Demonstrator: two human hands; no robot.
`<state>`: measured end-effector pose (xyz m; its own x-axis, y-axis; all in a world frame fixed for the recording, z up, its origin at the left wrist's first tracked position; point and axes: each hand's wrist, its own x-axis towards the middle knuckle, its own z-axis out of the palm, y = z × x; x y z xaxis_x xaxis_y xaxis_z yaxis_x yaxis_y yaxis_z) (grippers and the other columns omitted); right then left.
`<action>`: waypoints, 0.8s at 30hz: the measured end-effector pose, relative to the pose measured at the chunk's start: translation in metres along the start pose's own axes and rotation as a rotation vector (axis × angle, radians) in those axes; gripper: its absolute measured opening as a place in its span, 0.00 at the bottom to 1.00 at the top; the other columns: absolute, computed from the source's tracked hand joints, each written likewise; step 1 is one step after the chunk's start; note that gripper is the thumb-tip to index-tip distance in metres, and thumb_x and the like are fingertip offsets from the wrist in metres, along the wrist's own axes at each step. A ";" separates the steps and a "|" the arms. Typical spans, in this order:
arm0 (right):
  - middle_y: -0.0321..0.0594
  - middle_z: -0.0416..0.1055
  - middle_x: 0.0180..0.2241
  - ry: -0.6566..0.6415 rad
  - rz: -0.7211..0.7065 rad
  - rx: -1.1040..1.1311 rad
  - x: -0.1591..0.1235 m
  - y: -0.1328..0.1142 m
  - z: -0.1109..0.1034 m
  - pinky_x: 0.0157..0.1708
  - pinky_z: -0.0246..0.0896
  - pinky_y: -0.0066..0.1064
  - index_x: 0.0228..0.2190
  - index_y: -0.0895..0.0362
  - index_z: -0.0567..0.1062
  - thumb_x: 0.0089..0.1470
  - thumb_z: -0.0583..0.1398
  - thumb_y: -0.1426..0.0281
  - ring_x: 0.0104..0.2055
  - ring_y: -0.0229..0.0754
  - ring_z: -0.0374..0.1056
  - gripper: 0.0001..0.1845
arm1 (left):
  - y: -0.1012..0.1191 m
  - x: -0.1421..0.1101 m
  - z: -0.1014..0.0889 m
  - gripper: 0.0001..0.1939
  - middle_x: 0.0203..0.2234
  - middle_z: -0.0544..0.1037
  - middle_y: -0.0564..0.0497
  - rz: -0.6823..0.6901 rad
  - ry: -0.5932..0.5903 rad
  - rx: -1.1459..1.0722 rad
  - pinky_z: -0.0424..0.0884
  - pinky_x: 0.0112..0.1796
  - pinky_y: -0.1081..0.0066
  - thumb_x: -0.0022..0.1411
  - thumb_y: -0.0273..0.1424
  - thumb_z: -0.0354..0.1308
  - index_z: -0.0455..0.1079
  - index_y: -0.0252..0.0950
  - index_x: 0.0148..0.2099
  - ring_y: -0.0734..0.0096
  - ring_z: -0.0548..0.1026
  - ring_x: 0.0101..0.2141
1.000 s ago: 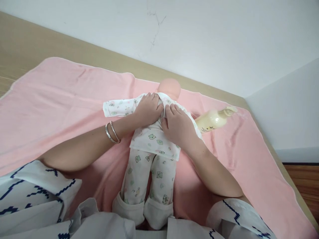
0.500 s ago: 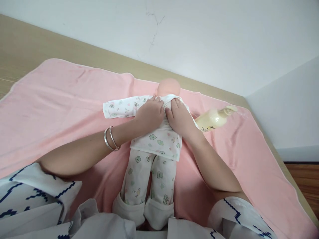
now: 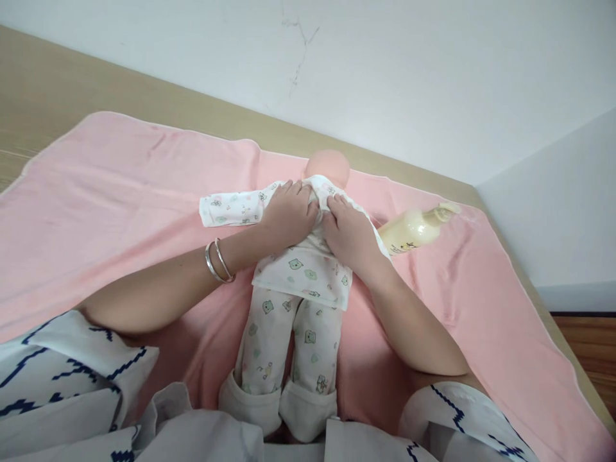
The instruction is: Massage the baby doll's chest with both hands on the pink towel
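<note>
A baby doll (image 3: pixel 328 165) lies on its back, head away from me, dressed in a white printed long-sleeved shirt (image 3: pixel 303 273) and matching trousers (image 3: pixel 269 327). My left hand (image 3: pixel 291 215) rests on the chest at the left side of the shirt, its fingers and thumb closing on the cloth. Beside it, my right hand (image 3: pixel 353 231) pinches the shirt front, thumb against the fingers. Bunched fabric lies between both hands. The shirt's collar covers the doll's lower face and neck. One sleeve stretches out to the left; the other is mostly hidden behind my right hand.
A pale yellow pump bottle (image 3: pixel 409 231) lies tilted right of the doll. Beneath everything spreads a pink blanket (image 3: pixel 144 173) on a wooden table (image 3: pixel 86 77). A white wall (image 3: pixel 409 83) with a crack rises behind.
My right hand has drawn slightly down from the neckline, its fingers now more curled. The collar stands higher and smoother around the doll's neck. My left hand has barely shifted.
</note>
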<state>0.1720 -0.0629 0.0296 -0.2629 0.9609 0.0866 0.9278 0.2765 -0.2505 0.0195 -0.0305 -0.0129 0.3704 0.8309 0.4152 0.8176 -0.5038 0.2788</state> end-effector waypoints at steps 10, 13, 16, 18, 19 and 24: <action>0.69 0.55 0.74 -0.023 -0.030 -0.040 0.011 0.017 0.008 0.76 0.48 0.60 0.69 0.77 0.58 0.70 0.46 0.64 0.78 0.65 0.50 0.36 | 0.001 0.006 -0.018 0.17 0.49 0.82 0.43 -0.134 -0.171 -0.195 0.71 0.63 0.53 0.72 0.28 0.44 0.76 0.36 0.46 0.54 0.77 0.57; 0.69 0.56 0.73 -0.025 -0.061 -0.124 -0.004 0.002 0.003 0.75 0.51 0.60 0.70 0.78 0.57 0.70 0.45 0.65 0.77 0.65 0.52 0.37 | -0.012 0.015 -0.009 0.18 0.45 0.82 0.41 -0.111 -0.186 -0.169 0.74 0.58 0.53 0.73 0.29 0.43 0.75 0.36 0.41 0.53 0.78 0.53; 0.71 0.62 0.70 0.010 -0.103 -0.177 -0.017 -0.011 0.000 0.75 0.53 0.59 0.68 0.78 0.62 0.70 0.45 0.67 0.75 0.66 0.57 0.35 | -0.015 0.016 0.000 0.19 0.48 0.80 0.34 -0.021 -0.162 -0.047 0.72 0.56 0.49 0.73 0.27 0.40 0.74 0.33 0.42 0.48 0.76 0.52; 0.69 0.64 0.69 0.019 -0.090 -0.144 -0.019 -0.013 0.000 0.74 0.55 0.59 0.67 0.76 0.65 0.70 0.45 0.68 0.75 0.65 0.57 0.34 | -0.013 0.014 0.005 0.21 0.49 0.79 0.33 -0.056 -0.113 -0.022 0.71 0.57 0.48 0.74 0.28 0.37 0.73 0.32 0.46 0.47 0.75 0.52; 0.67 0.64 0.70 0.020 -0.071 -0.107 -0.017 -0.012 0.001 0.73 0.56 0.59 0.67 0.74 0.66 0.70 0.46 0.68 0.76 0.64 0.57 0.33 | -0.012 0.012 0.007 0.21 0.48 0.80 0.34 -0.093 -0.086 -0.035 0.70 0.57 0.49 0.75 0.29 0.37 0.73 0.32 0.47 0.48 0.75 0.51; 0.63 0.59 0.73 0.022 0.009 0.057 0.009 0.010 0.011 0.76 0.50 0.59 0.67 0.70 0.65 0.69 0.47 0.65 0.78 0.61 0.51 0.32 | -0.005 0.008 0.009 0.21 0.52 0.79 0.36 -0.145 -0.030 -0.081 0.68 0.60 0.51 0.76 0.31 0.38 0.71 0.32 0.54 0.51 0.74 0.54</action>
<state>0.1756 -0.0511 0.0177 -0.2483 0.9629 0.1054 0.9134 0.2690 -0.3054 0.0221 -0.0189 -0.0190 0.2652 0.9022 0.3402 0.8257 -0.3947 0.4030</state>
